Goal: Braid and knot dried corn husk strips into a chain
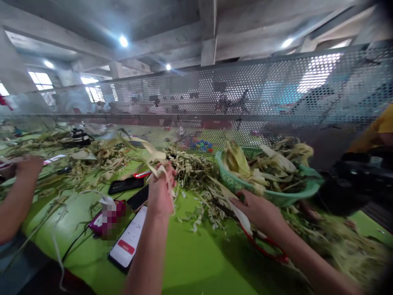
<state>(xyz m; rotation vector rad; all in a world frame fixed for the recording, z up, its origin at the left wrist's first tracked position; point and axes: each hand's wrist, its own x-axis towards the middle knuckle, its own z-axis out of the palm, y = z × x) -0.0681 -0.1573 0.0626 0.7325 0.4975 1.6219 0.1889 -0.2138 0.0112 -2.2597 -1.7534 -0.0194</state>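
Note:
My left hand (161, 189) is closed around pale strips of corn husk (150, 149), whose ends stick up and to the left. To the right, my right hand (258, 207) has its thumb and fingers on a long pale husk strip (229, 192) in front of the basket. Red-handled scissors (278, 256) lie under my right wrist, their handles partly hidden by the forearm. The green plastic basket (229, 178) holds dry husks (276, 164). Small husk cuttings (199, 172) are heaped between my hands.
Near my left forearm lie a lit phone (130, 241), a black phone (124, 185) and a purple packet (107, 217) with a cable. Another person's hand (30, 166) is at far left, a yellow sleeve (385, 119) at far right. A perforated metal screen (190, 98) stands behind the green table (190, 262).

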